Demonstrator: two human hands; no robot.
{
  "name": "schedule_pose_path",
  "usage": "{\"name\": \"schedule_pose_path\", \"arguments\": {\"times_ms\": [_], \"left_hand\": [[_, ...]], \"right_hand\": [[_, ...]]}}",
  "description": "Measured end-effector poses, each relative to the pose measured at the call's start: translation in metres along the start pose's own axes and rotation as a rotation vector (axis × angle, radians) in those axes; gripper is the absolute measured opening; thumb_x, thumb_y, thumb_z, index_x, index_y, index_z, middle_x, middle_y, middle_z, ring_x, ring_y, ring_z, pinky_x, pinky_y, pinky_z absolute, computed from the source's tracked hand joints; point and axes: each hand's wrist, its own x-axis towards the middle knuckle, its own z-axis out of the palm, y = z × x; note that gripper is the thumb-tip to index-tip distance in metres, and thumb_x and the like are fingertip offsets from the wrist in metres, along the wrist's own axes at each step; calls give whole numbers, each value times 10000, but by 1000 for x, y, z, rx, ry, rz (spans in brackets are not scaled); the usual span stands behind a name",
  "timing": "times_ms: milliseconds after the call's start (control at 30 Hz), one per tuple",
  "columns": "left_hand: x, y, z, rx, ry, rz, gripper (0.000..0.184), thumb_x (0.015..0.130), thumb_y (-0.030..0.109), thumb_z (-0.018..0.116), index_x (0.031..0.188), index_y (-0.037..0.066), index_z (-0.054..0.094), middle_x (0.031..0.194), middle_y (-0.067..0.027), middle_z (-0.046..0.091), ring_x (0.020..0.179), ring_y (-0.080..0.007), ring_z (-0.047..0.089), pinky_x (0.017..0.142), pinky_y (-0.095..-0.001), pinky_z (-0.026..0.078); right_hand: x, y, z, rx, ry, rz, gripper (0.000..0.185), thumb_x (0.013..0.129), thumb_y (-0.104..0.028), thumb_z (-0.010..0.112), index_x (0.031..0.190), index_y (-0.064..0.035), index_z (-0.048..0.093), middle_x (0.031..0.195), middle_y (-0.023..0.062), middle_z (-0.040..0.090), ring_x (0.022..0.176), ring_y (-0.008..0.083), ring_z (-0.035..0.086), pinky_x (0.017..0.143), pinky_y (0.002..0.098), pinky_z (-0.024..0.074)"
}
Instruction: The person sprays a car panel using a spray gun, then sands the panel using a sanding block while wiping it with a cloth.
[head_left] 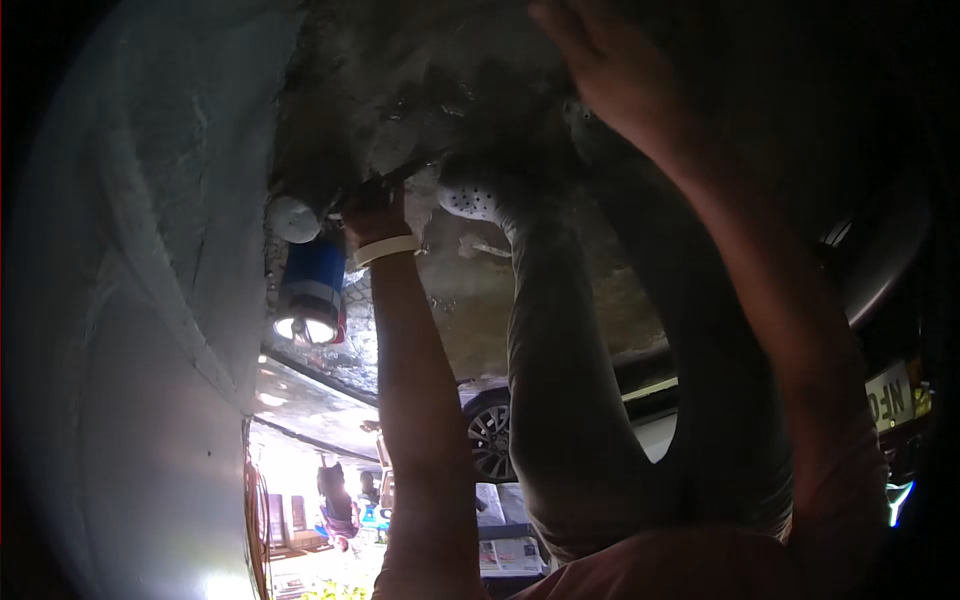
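My left hand (375,212), with a pale band (386,250) round its wrist, is low over the dark, rough ground (400,115). Its fingers look curled round something dark that I cannot make out in the shadow. Close beside it are a blue cylinder (315,268) with a bright end and a round whitish object (294,219). At the top, my right hand (615,65) is held apart from the ground things, fingers stretched out and partly cut off by the frame edge. I see nothing in it.
A pale wall (150,300) runs along the left. My legs and a light shoe with holes (468,198) fill the middle. Behind, upside down, are a car wheel (490,435), a number plate (888,397) and a distant person (337,500).
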Motion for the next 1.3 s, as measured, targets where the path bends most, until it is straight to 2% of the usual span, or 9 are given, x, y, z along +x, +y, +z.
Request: {"name": "schedule_pose_path", "arguments": {"times_ms": [133, 367, 433, 733, 900, 1000, 1100, 1200, 1300], "left_hand": [[114, 4, -79, 1125, -197, 381, 468, 953, 441, 438, 1284, 151, 597, 1390, -74, 544, 1298, -235, 490, 1061, -402, 401], [88, 17, 18, 1177, 7, 304, 465, 999, 315, 412, 1402, 92, 473, 1417, -101, 510, 1325, -251, 454, 1126, -415, 365], [73, 19, 59, -56, 123, 36, 424, 1012, 264, 392, 1369, 60, 492, 1363, -122, 554, 1275, -260, 502, 1106, -450, 394], [109, 35, 43, -190, -43, -61, 190, 974, 86, 461, 1012, 29, 638, 964, -110, 666, 868, -243, 601, 937, -510, 516], [100, 27, 28, 9, 55, -52, 303, 971, 265, 465, 1172, 106, 626, 1185, -100, 647, 1158, -281, 570, 1061, -487, 405], [85, -14, -38, 438, -169, 106, 303, 986, 269, 450, 1220, 138, 593, 1235, -86, 619, 1199, -275, 547, 1126, -471, 306], [42, -85, -111, 1085, -590, 437, 310, 1001, 272, 436, 1267, 171, 559, 1284, -71, 591, 1239, -268, 524, 1191, -454, 207], [-116, -118, -54, 992, -663, 257, 240, 1004, 338, 485, 1151, 185, 598, 1212, -87, 614, 1147, -276, 579, 1103, -467, 373], [-265, -71, 45, 175, -209, -237, 275, 990, 365, 524, 1116, 126, 571, 1147, -112, 615, 1071, -267, 592, 961, -435, 502]], "right_hand": [[58, 10, 52, -82, -97, 125, 393, 1031, -291, 438, 1358, -76, 480, 1224, 190, 583, 1030, 355, 611, 894, 431, 491], [86, 76, 121, -204, -224, 259, 313, 1006, -279, 499, 1234, -66, 508, 1084, 183, 574, 953, 352, 613, 809, 481, 488], [70, 91, 128, -222, -67, 97, 278, 991, -300, 524, 1069, -46, 607, 841, 166, 669, 779, 355, 661, 696, 470, 506], [53, 50, 110, -169, 92, -343, 400, 923, -290, 639, 1224, -39, 562, 1111, 164, 619, 1036, 332, 604, 876, 429, 490], [32, 33, 79, -121, 112, -350, 491, 903, -295, 669, 1299, -41, 528, 1146, 171, 610, 1064, 348, 597, 917, 423, 487], [-30, 61, 67, -151, 204, -364, 485, 907, -289, 667, 1293, -28, 531, 1176, 175, 611, 1087, 343, 595, 927, 419, 485], [-125, 81, 45, -214, -251, -78, 439, 948, -276, 611, 1287, -5, 545, 1237, 202, 604, 1142, 360, 581, 962, 433, 468], [-207, 44, -8, -82, -544, 90, 435, 965, -311, 594, 1294, -30, 553, 1206, 188, 634, 1106, 333, 617, 952, 399, 481], [-273, -9, -55, 188, -677, 232, 621, 946, -443, 596, 1340, 26, 492, 1181, 205, 643, 1103, 293, 621, 946, 379, 477]]}}
